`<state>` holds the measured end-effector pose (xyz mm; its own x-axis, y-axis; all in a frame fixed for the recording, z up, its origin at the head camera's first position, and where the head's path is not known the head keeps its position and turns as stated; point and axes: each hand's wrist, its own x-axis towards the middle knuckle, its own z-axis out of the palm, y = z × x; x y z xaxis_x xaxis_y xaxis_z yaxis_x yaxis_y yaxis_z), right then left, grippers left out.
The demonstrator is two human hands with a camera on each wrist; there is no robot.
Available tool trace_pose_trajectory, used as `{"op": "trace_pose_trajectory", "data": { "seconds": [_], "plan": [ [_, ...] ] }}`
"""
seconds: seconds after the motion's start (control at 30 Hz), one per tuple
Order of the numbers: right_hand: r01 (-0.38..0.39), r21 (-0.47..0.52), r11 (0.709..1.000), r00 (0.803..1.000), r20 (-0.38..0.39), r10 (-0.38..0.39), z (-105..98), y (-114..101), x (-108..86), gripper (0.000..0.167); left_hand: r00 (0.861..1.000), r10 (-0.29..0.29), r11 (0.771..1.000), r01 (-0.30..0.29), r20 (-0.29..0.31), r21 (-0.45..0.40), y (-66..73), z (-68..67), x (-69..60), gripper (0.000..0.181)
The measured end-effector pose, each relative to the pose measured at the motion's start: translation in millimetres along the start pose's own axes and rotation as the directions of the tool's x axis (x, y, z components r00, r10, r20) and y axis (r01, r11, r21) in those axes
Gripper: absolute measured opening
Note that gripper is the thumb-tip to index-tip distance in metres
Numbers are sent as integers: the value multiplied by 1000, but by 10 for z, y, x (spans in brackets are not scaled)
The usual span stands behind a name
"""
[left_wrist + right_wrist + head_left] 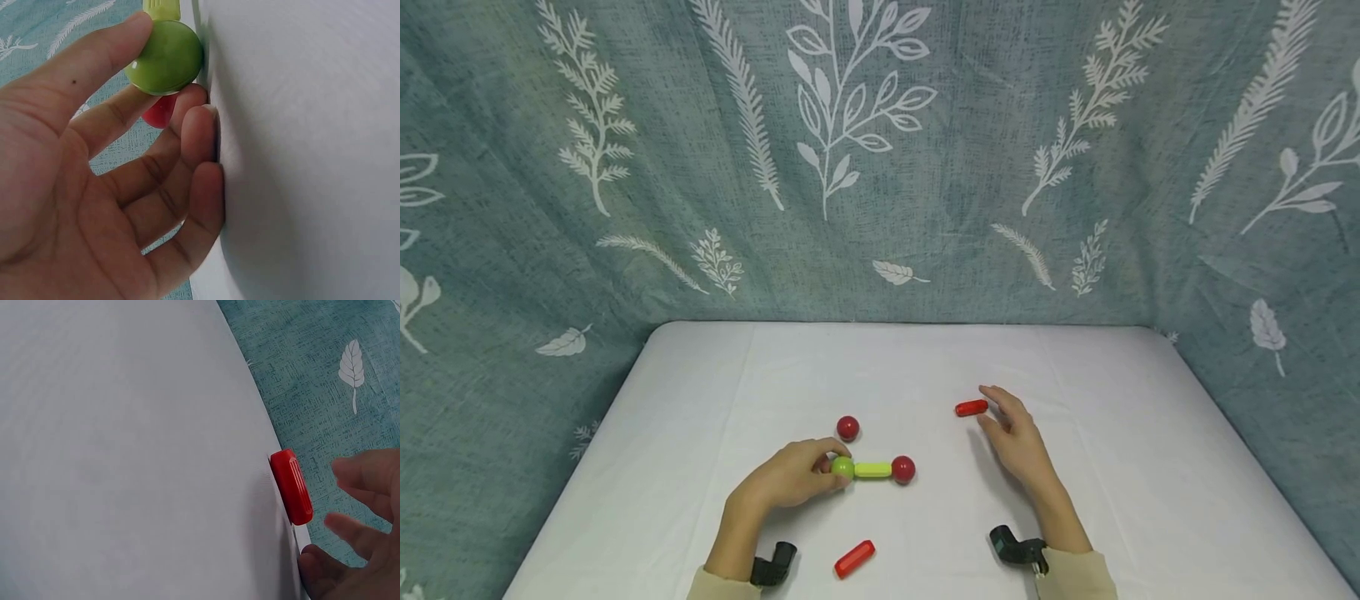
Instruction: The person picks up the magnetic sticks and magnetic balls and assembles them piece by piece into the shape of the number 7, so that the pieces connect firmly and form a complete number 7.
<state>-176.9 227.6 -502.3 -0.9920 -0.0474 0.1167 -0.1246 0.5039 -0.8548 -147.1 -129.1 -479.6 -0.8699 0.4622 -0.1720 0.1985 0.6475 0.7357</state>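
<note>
One pinch by the left hand [790, 477] holds the green ball [842, 468], joined by a lime rod [872, 470] to a red ball [903, 470]; only the left wrist view shows the palm [69, 206]. Rightward, a red rod [972, 407] lies on the table [1150, 500] beside the right hand [1017, 437], fingers [369, 472] spread, their gap plainest in its wrist view.

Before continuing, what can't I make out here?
Head: part of the green ball, behind the left hand.
Left wrist: most of the yellow-green bar, cut off by the top edge.
Left wrist: the red piece, too covered by fingers to identify.
Right wrist: rest of the right hand, cut off by the frame edge.
</note>
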Motion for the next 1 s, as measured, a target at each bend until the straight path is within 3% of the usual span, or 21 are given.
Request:
{"op": "trace_pose_trajectory", "data": {
  "seconds": [0.1,0.2,0.43,0.67,0.83,1.0],
  "plan": [
    [-36,20,999,999,36,35,8,35,13,48,1000,0,1000,0,0,-2,8,-7,-1,27],
    [-24,17,1000,999,46,24,28,61,26,49,1000,-3,1000,3,1,4,10,-9,-1,27],
    [7,-75,997,1000,-16,-8,70,88,38,41,1000,-7,1000,7,-3,10,10,-4,-6,27],
    [23,-212,977,996,-82,-41,91,94,32,34,1000,-3,1000,3,-7,13,17,-2,-9,27],
    [56,-237,970,990,-110,-84,97,104,32,28,1000,-6,1000,6,-4,4,17,1,-10,27],
    [49,-253,966,991,-105,-78,101,103,30,27,1000,-9,1000,9,-2,-2,13,0,-12,27]
  ]
}}
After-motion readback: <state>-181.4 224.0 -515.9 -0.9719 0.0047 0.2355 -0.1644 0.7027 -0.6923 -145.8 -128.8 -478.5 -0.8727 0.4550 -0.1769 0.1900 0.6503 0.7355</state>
